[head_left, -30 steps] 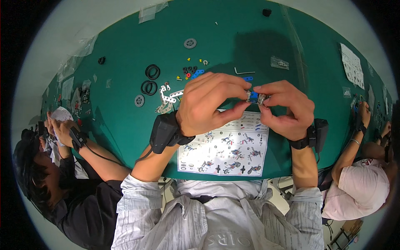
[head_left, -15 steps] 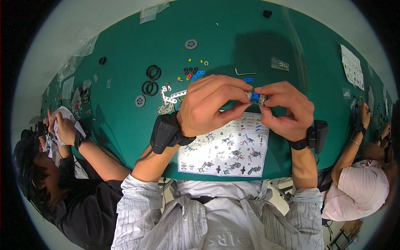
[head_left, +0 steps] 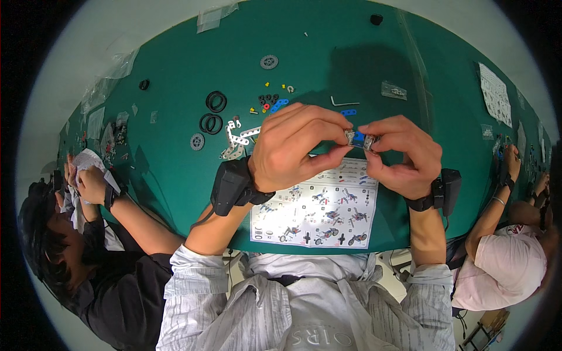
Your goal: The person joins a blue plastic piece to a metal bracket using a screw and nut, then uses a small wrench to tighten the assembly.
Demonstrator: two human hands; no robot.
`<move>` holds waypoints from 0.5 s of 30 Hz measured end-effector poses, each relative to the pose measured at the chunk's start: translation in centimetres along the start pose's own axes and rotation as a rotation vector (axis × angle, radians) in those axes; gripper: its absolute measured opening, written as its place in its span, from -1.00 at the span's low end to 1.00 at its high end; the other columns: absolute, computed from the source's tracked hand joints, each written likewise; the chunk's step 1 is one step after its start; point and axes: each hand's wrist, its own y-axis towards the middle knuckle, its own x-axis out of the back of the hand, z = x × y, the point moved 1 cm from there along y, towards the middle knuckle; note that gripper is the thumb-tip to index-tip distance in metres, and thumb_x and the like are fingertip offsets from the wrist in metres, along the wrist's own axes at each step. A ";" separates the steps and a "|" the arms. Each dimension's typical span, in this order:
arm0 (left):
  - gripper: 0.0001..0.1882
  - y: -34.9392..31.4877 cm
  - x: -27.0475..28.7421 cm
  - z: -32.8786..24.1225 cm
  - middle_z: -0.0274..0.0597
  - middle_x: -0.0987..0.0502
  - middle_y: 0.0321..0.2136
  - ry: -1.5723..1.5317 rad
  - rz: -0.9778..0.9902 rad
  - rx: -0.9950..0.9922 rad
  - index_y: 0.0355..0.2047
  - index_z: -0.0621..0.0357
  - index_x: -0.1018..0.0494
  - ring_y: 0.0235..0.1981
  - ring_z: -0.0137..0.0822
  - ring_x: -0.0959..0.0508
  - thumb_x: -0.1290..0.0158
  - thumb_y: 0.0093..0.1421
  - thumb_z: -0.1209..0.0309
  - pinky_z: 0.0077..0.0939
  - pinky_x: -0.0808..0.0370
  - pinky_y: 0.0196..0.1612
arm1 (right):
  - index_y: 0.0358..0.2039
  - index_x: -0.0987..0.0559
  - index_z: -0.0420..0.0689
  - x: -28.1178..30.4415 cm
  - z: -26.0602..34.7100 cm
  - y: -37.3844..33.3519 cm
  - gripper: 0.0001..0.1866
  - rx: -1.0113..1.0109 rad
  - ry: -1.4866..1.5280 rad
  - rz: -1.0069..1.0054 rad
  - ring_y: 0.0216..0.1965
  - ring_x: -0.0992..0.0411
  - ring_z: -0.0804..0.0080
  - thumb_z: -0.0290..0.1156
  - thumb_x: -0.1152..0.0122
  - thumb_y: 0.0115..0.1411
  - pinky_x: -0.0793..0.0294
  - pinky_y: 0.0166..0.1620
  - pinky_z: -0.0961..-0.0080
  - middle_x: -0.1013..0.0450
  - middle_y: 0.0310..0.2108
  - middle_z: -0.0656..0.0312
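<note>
Above the upper part of a printed picture instruction sheet (head_left: 313, 216), both hands hold a small model assembly (head_left: 359, 136) of silver metal pieces with a blue part in the middle. My left hand (head_left: 298, 143) pinches its left silver end between thumb and fingers. The right end sits in the pinch of my right hand (head_left: 407, 155). Fingertips cover much of the assembly, so its exact shape is hidden. Just beyond it lie a blue perforated strip (head_left: 349, 112) and a hex key (head_left: 344, 103). Pale metal perforated strips (head_left: 239, 140) lie left of my left hand, partly hidden by it.
Black rubber rings (head_left: 215, 102), grey toothed discs (head_left: 268, 62), black nuts (head_left: 268, 98) and small yellow pieces lie on the green table (head_left: 175, 64). A clear bag of small parts (head_left: 394, 90) lies at the right. People work at both sides, one holding a white sheet (head_left: 88, 161).
My hands keep their grip, and the assembly has shifted or turned very slightly between the fingertips. The person at the left has moved the white sheet a little.
</note>
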 end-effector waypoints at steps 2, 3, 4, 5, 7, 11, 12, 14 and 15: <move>-0.65 0.1 -0.1 0.0 -0.08 -0.73 -0.22 0.009 -0.002 -0.009 -0.27 0.18 -0.59 -0.26 -0.17 -0.74 -0.49 -0.05 0.62 -0.40 -0.64 -0.26 | -0.35 -0.63 -0.19 0.1 0.0 -0.1 -0.70 -0.020 0.015 0.000 -0.27 -0.69 0.19 -0.73 -0.49 -0.13 -0.68 -0.24 0.42 -0.69 -0.24 0.06; -0.65 0.0 -0.1 0.0 -0.08 -0.73 -0.22 0.008 -0.003 -0.009 -0.27 0.18 -0.59 -0.26 -0.17 -0.74 -0.49 -0.05 0.62 -0.40 -0.64 -0.26 | -0.35 -0.63 -0.19 0.0 0.0 -0.1 -0.70 -0.020 0.014 0.001 -0.27 -0.69 0.19 -0.73 -0.49 -0.13 -0.68 -0.24 0.42 -0.69 -0.24 0.06; -0.64 0.0 -0.1 0.0 -0.07 -0.73 -0.21 0.000 -0.008 -0.010 -0.26 0.18 -0.59 -0.26 -0.17 -0.74 -0.49 -0.05 0.62 -0.40 -0.64 -0.26 | -0.35 -0.63 -0.19 0.0 0.0 0.0 -0.70 -0.013 0.011 -0.001 -0.27 -0.69 0.19 -0.73 -0.49 -0.13 -0.68 -0.24 0.42 -0.69 -0.25 0.06; -0.64 0.0 -0.1 0.0 -0.07 -0.73 -0.21 -0.009 -0.012 -0.011 -0.26 0.18 -0.59 -0.26 -0.17 -0.74 -0.49 -0.04 0.62 -0.40 -0.64 -0.26 | -0.36 -0.63 -0.19 0.0 0.0 0.0 -0.70 -0.006 0.008 -0.002 -0.28 -0.69 0.18 -0.73 -0.48 -0.13 -0.68 -0.24 0.41 -0.69 -0.25 0.06; -0.64 0.0 -0.2 0.0 -0.06 -0.73 -0.21 -0.024 -0.009 -0.011 -0.25 0.18 -0.59 -0.26 -0.17 -0.74 -0.49 -0.04 0.62 -0.39 -0.64 -0.26 | -0.36 -0.63 -0.19 0.1 0.0 0.0 -0.70 0.003 0.011 -0.003 -0.28 -0.68 0.17 -0.73 -0.48 -0.13 -0.68 -0.24 0.40 -0.69 -0.25 0.06; -0.64 -0.1 0.0 -0.1 -0.06 -0.73 -0.20 -0.043 0.001 -0.001 -0.25 0.18 -0.59 -0.25 -0.16 -0.75 -0.49 -0.03 0.62 -0.38 -0.64 -0.26 | -0.35 -0.63 -0.19 0.0 0.0 0.2 -0.70 0.020 0.024 -0.004 -0.28 -0.68 0.15 -0.73 -0.47 -0.12 -0.68 -0.23 0.39 -0.68 -0.25 0.06; -0.64 0.0 0.0 0.0 -0.06 -0.73 -0.20 -0.044 0.002 -0.001 -0.25 0.18 -0.59 -0.25 -0.16 -0.75 -0.49 -0.03 0.62 -0.38 -0.64 -0.26 | -0.35 -0.63 -0.19 0.1 0.0 0.2 -0.70 0.019 0.023 -0.005 -0.28 -0.68 0.15 -0.73 -0.47 -0.12 -0.68 -0.23 0.39 -0.68 -0.25 0.06; -0.65 0.1 0.0 0.0 -0.06 -0.73 -0.20 -0.039 0.013 -0.002 -0.25 0.17 -0.59 -0.25 -0.15 -0.75 -0.48 -0.03 0.62 -0.38 -0.65 -0.25 | -0.34 -0.63 -0.19 0.2 -0.1 0.1 -0.70 0.011 0.028 -0.006 -0.27 -0.68 0.16 -0.72 -0.47 -0.13 -0.67 -0.22 0.39 -0.68 -0.24 0.06; -0.65 0.1 0.0 0.0 -0.06 -0.73 -0.20 -0.040 0.013 -0.002 -0.25 0.17 -0.59 -0.25 -0.15 -0.75 -0.48 -0.03 0.62 -0.38 -0.65 -0.25 | -0.34 -0.63 -0.19 0.2 -0.1 0.1 -0.70 0.011 0.027 -0.005 -0.27 -0.68 0.16 -0.72 -0.47 -0.13 -0.67 -0.22 0.39 -0.68 -0.24 0.06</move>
